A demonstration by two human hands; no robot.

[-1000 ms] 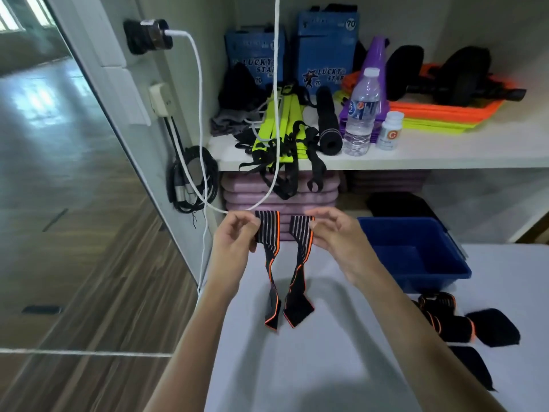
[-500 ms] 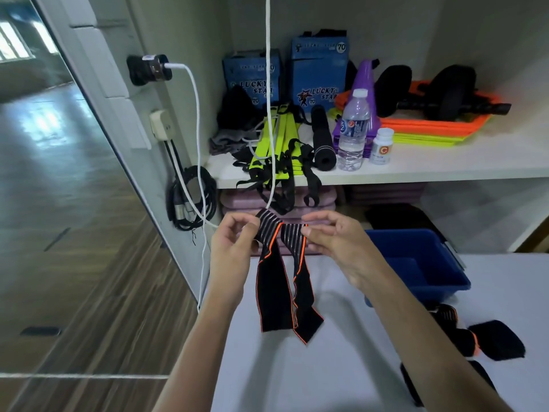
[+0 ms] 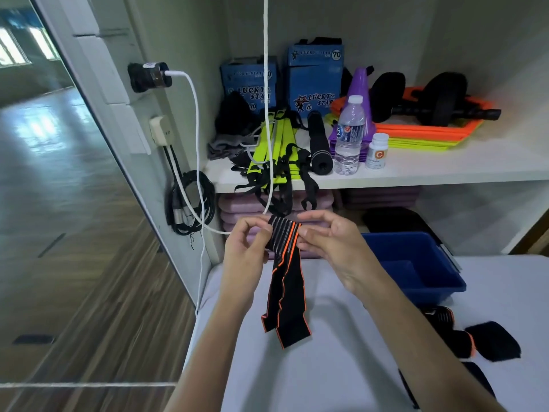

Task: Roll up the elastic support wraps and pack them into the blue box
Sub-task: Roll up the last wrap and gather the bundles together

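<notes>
A black elastic wrap (image 3: 286, 295) with orange edging hangs folded double above the white table (image 3: 326, 367). My left hand (image 3: 248, 257) pinches its striped top end from the left. My right hand (image 3: 332, 248) pinches the same end from the right, fingers curled over it. The two layers lie together and the tails dangle toward the table. The blue box (image 3: 416, 266) stands open just right of my right hand. More black and orange wraps (image 3: 463, 337) lie loose on the table at the right, partly hidden behind my right forearm.
A white shelf (image 3: 416, 171) behind holds blue cartons (image 3: 315, 81), a water bottle (image 3: 349, 138), a pill bottle, yellow straps (image 3: 276, 150) and dumbbells. A white cable (image 3: 266, 114) hangs down just behind my hands. A mirror wall and coiled black cables are at the left.
My hands have come together, bringing the wrap's two striped ends from side by side into one overlapped stack. The hanging tails have closed up into a single strip.
</notes>
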